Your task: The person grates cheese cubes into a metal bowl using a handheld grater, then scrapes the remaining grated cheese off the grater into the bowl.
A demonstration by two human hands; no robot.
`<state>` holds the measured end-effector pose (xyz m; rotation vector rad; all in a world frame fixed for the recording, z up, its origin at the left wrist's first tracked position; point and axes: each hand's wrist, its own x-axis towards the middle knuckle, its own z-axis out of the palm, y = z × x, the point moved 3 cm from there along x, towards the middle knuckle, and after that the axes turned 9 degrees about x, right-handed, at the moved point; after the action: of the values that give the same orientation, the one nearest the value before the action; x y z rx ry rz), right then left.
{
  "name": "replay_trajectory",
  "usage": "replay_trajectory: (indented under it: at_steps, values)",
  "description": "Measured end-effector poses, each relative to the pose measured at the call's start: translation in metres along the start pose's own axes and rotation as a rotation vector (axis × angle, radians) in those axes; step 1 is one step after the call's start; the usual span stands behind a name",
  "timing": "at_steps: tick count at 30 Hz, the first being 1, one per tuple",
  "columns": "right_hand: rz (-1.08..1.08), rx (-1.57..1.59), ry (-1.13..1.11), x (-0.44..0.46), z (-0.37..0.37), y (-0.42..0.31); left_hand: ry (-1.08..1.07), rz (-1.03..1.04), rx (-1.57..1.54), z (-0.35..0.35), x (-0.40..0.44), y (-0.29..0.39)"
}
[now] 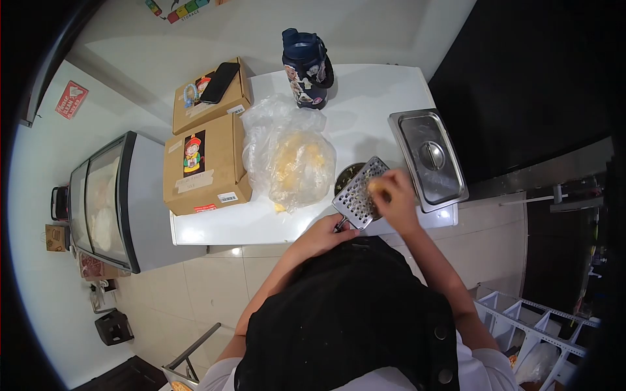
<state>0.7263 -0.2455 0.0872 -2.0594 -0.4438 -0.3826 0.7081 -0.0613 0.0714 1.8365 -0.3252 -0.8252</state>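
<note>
My left hand [319,237] is closed around the handle of a flat metal grater [358,199], near the front edge of the white table. The grater lies tilted across a round bowl [342,180], which is mostly hidden beneath it; something dark shows inside. Pinched in my right hand [398,201] is a small yellowish piece of food [376,187], held against or just over the grater's holes. Its exact kind cannot be made out. A clear plastic bag [301,171] with yellow chunks in it rests left of the bowl.
On the white table [365,85], a lidded steel pan [430,158] stands at the right. Two cardboard boxes [225,159] are at the left, with a phone [220,83] on the rear one. A dark blue bottle [305,68] stands at the back. A glass-topped freezer [104,195] is farther left.
</note>
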Motion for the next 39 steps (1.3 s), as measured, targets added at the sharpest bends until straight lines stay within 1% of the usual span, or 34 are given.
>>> replay_trajectory:
  at_steps: [2,3,7,8,12,13,17,18,22,23,27,28,32,33,37,38,39]
  values:
    - [-0.085,-0.002,-0.071,-0.008,0.008,-0.008,-0.026,-0.013,0.008,-0.001,-0.001,0.001]
    - [-0.086,-0.003,-0.070,-0.005,0.006,-0.006,-0.026,-0.011,0.009,-0.002,0.000,0.001]
    - [0.075,-0.008,0.101,0.010,-0.011,0.015,-0.020,-0.022,0.029,0.000,0.001,0.000]
    - [0.073,-0.008,0.100,0.009,-0.009,0.012,-0.018,-0.021,0.029,-0.001,0.001,0.002]
    - [-0.082,-0.031,-0.066,-0.010,0.015,-0.013,-0.045,-0.090,-0.001,-0.004,-0.004,0.012]
    - [-0.082,-0.032,-0.064,-0.008,0.012,-0.011,-0.046,-0.089,0.000,-0.005,-0.003,0.012]
    - [0.045,-0.233,0.083,0.008,-0.012,0.006,-0.019,-0.034,-0.005,-0.002,-0.002,0.007]
    - [0.043,-0.235,0.085,0.007,-0.012,0.005,-0.018,-0.032,-0.004,-0.002,-0.002,0.009]
    - [-0.045,-0.129,-0.136,-0.011,0.005,-0.014,-0.034,-0.061,-0.053,-0.004,-0.007,0.017]
    - [-0.047,-0.129,-0.137,-0.007,0.004,-0.011,-0.032,-0.060,-0.053,-0.005,-0.005,0.015]
    - [0.058,-0.216,0.056,0.011,-0.016,0.014,-0.019,-0.046,0.019,-0.003,-0.001,0.005]
    - [0.054,-0.216,0.055,0.009,-0.013,0.011,-0.016,-0.044,0.018,-0.003,-0.001,0.006]
    - [-0.133,-0.104,-0.101,-0.013,0.018,-0.020,0.004,-0.020,0.000,-0.006,-0.006,0.014]
    - [-0.135,-0.103,-0.101,-0.009,0.016,-0.018,0.006,-0.019,0.000,-0.007,-0.005,0.013]
    - [0.046,-0.176,0.083,0.011,-0.004,0.002,0.005,-0.021,-0.020,-0.002,0.000,0.004]
    - [0.044,-0.176,0.083,0.009,-0.003,0.001,0.006,-0.020,-0.020,-0.003,0.000,0.005]
    - [-0.008,-0.157,0.034,0.003,0.002,-0.005,-0.001,-0.032,-0.016,-0.004,-0.002,0.008]
